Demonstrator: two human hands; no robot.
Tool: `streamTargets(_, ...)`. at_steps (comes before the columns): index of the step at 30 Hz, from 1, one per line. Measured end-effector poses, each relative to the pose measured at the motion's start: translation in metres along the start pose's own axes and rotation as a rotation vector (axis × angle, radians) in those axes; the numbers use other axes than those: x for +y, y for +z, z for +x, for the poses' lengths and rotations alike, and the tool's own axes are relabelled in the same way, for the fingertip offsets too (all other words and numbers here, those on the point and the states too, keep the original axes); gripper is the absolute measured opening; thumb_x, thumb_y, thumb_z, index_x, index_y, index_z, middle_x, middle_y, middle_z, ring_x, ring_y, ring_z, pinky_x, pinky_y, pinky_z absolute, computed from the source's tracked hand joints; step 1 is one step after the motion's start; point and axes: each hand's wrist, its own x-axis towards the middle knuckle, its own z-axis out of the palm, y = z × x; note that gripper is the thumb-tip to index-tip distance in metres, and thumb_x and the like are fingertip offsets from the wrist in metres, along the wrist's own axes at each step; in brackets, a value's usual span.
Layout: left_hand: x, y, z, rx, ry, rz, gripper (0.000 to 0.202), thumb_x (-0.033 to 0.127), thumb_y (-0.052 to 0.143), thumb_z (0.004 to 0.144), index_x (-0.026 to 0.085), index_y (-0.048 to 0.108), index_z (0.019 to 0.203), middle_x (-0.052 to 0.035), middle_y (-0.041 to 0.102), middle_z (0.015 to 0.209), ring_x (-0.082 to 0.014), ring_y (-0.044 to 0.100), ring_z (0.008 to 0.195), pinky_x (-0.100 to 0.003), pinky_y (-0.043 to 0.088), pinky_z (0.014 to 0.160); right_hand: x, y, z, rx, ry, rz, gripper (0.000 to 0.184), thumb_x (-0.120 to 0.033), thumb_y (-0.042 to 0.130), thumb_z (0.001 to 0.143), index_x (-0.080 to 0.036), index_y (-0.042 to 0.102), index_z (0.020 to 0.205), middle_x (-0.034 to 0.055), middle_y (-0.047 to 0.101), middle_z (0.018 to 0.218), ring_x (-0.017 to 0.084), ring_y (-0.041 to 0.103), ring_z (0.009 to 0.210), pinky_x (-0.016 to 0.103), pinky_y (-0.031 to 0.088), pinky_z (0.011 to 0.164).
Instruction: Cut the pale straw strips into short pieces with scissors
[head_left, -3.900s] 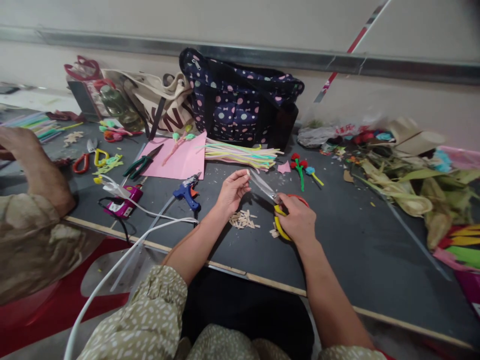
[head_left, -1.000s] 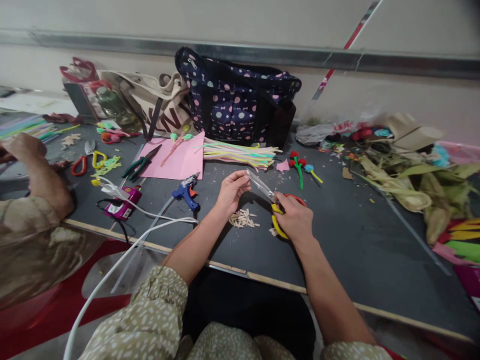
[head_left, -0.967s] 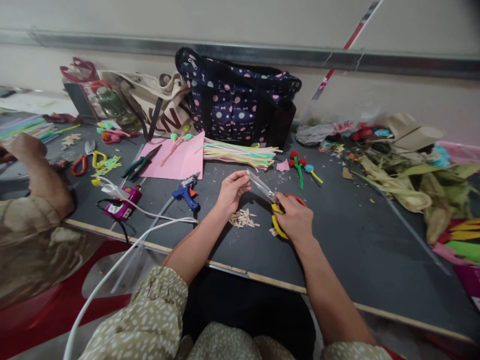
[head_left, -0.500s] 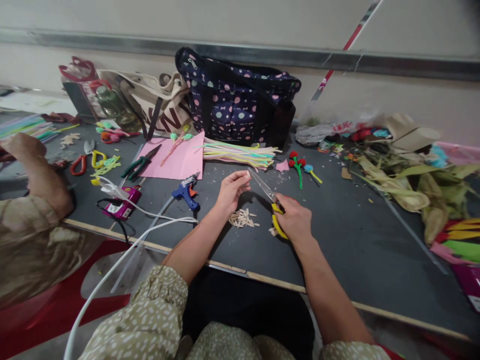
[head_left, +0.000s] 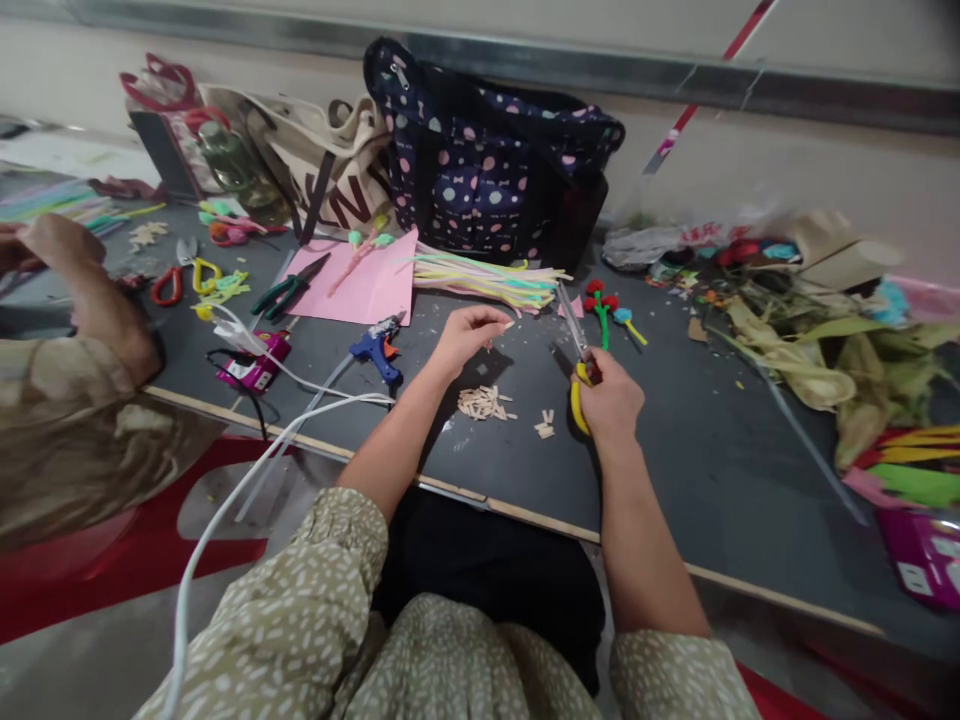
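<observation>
My right hand grips the yellow and red handles of a pair of scissors, whose closed blades point away towards the far side of the dark table. My left hand hovers above the table with fingers pinched on a small pale wooden piece. Below it lies a heap of cut wooden bits, and a few more bits lie beside my right hand.
A blue glue gun, pink paper, pastel strips, pompom flowers and two bags crowd the back. Dried husks fill the right. Another person's arm is at left, near other scissors and pliers.
The scissors have come away from my left hand; my right hand swung them right, blades now pointing away. My left hand still pinches a small piece. The view tilted down slightly.
</observation>
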Motion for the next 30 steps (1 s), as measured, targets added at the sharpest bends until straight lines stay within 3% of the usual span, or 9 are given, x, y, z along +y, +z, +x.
streamTargets(2, 0.006, -0.002, -0.002, -0.088, -0.008, 0.127, 0.020, 0.027, 0.068, 0.068, 0.014, 0.072, 0.082, -0.0028, 0.068, 0.074, -0.0099, 0.053, 0.062, -0.022, 0.042, 0.054, 0.000, 0.000, 0.001, 0.011, -0.002, 0.017, 0.035, -0.034, 0.055, 0.073, -0.024, 0.066, 0.105, 0.0015, 0.066, 0.080, 0.017, 0.057, 0.071, 0.027, 0.038, 0.064)
streamTargets(5, 0.014, -0.004, -0.011, -0.322, -0.004, 0.315, 0.020, 0.026, 0.068, 0.068, 0.013, 0.073, 0.082, -0.0040, 0.069, 0.074, -0.0107, 0.056, 0.063, -0.024, 0.043, 0.060, 0.001, 0.000, 0.001, 0.038, -0.005, 0.033, 0.038, -0.035, 0.054, 0.073, -0.023, 0.066, 0.107, 0.0034, 0.068, 0.084, 0.019, 0.059, 0.076, 0.028, 0.038, 0.065)
streamTargets(10, 0.006, -0.008, -0.029, -0.622, -0.018, 0.494, 0.017, 0.023, 0.068, 0.068, 0.015, 0.075, 0.081, -0.0037, 0.071, 0.075, -0.0129, 0.061, 0.067, -0.025, 0.045, 0.067, 0.002, -0.002, 0.003, 0.059, 0.019, 0.042, 0.040, -0.035, 0.052, 0.074, -0.022, 0.065, 0.109, 0.0040, 0.068, 0.087, 0.020, 0.060, 0.079, 0.030, 0.040, 0.068)
streamTargets(12, 0.001, -0.009, -0.033, -0.641, 0.011, 0.540, 0.016, 0.022, 0.069, 0.066, 0.017, 0.076, 0.080, -0.0036, 0.071, 0.074, -0.0134, 0.061, 0.067, -0.024, 0.045, 0.066, 0.003, -0.001, 0.003, 0.063, 0.009, 0.052, 0.040, -0.035, 0.052, 0.074, -0.022, 0.065, 0.110, 0.0039, 0.068, 0.088, 0.020, 0.060, 0.078, 0.030, 0.040, 0.069)
streamTargets(15, 0.000, -0.006, -0.036, -0.520, 0.174, 0.580, 0.011, 0.021, 0.068, 0.067, 0.021, 0.076, 0.074, -0.0033, 0.069, 0.073, -0.0137, 0.062, 0.067, -0.024, 0.044, 0.066, 0.003, 0.000, 0.003, 0.081, -0.024, 0.071, 0.039, -0.034, 0.052, 0.074, -0.022, 0.065, 0.109, 0.0036, 0.069, 0.088, 0.019, 0.059, 0.076, 0.030, 0.041, 0.069)
streamTargets(17, 0.003, 0.000, -0.036, -0.450, 0.262, 0.591, 0.008, 0.019, 0.069, 0.065, 0.023, 0.075, 0.069, -0.0020, 0.067, 0.070, -0.0137, 0.061, 0.065, -0.023, 0.043, 0.063, 0.004, 0.001, 0.003, 0.090, -0.043, 0.077, 0.038, -0.035, 0.052, 0.075, -0.022, 0.065, 0.108, 0.0036, 0.069, 0.088, 0.019, 0.059, 0.075, 0.029, 0.041, 0.068)
streamTargets(20, 0.007, 0.016, -0.038, -0.447, 0.296, 0.580, 0.011, 0.014, 0.071, 0.060, 0.024, 0.073, 0.064, -0.0003, 0.063, 0.066, -0.0135, 0.059, 0.062, -0.023, 0.040, 0.060, 0.004, 0.000, 0.002, 0.097, -0.053, 0.069, 0.037, -0.035, 0.051, 0.076, -0.022, 0.065, 0.107, 0.0036, 0.069, 0.087, 0.019, 0.060, 0.075, 0.029, 0.041, 0.067)
streamTargets(26, 0.003, 0.051, -0.037, -0.683, 0.358, 0.818, 0.016, 0.012, 0.064, 0.069, 0.025, 0.073, 0.072, -0.0019, 0.061, 0.080, -0.0161, 0.058, 0.078, -0.025, 0.035, 0.064, 0.003, -0.003, 0.004, 0.062, -0.027, 0.066, 0.039, -0.034, 0.051, 0.076, -0.022, 0.064, 0.111, 0.0051, 0.069, 0.093, 0.020, 0.061, 0.082, 0.030, 0.042, 0.071)
streamTargets(30, -0.004, 0.062, -0.033, -0.781, 0.412, 0.975, 0.014, 0.016, 0.063, 0.071, 0.025, 0.074, 0.075, -0.0032, 0.062, 0.083, -0.0172, 0.058, 0.082, -0.026, 0.034, 0.063, 0.004, -0.004, 0.005, 0.059, -0.010, 0.079, 0.040, -0.035, 0.051, 0.075, -0.021, 0.064, 0.111, 0.0068, 0.069, 0.096, 0.022, 0.061, 0.084, 0.032, 0.042, 0.072)
